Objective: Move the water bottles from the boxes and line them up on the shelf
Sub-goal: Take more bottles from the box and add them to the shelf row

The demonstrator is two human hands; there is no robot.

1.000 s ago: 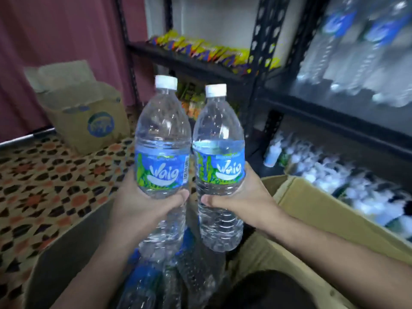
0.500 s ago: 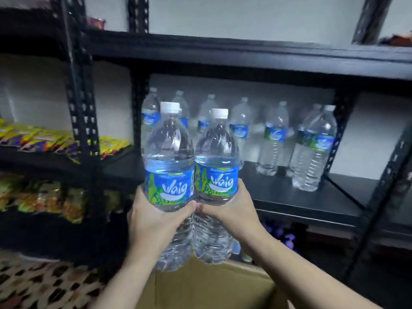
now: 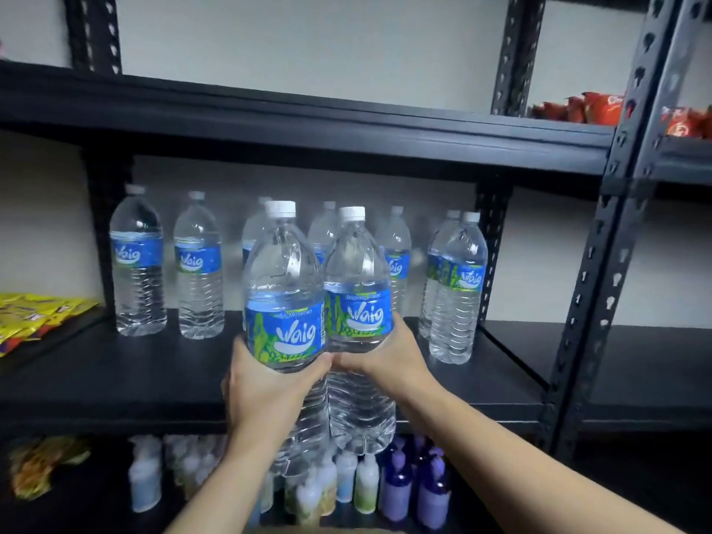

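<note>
A: Each hand carries one full Waig water bottle upright. The left hand [image 3: 269, 383] has its fingers wrapped tight around the left bottle [image 3: 285, 302] just under the label, and the right hand [image 3: 389, 360] has its fingers closed around the right bottle [image 3: 358, 302] the same way. The two bottles press together side by side, in front of the black shelf [image 3: 115, 375], their bases lower than its front edge.

B: So what worries you?

A: The bases. If they go forward without rising, I judge they would knock the shelf's front lip, and a heavy bottle gripped at mid-body could twist in the hand.

B: And the ones already standing there?

A: The row of shelved bottles [image 3: 198, 271] stands at the back, with one pair [image 3: 456, 291] further forward on the right. Pushing the new two in too deep could topple those like skittles.

B: Anything below?

A: Small lotion-type bottles [image 3: 366, 483] crowd the lower shelf. A slipped bottle would likely land among them.
</note>
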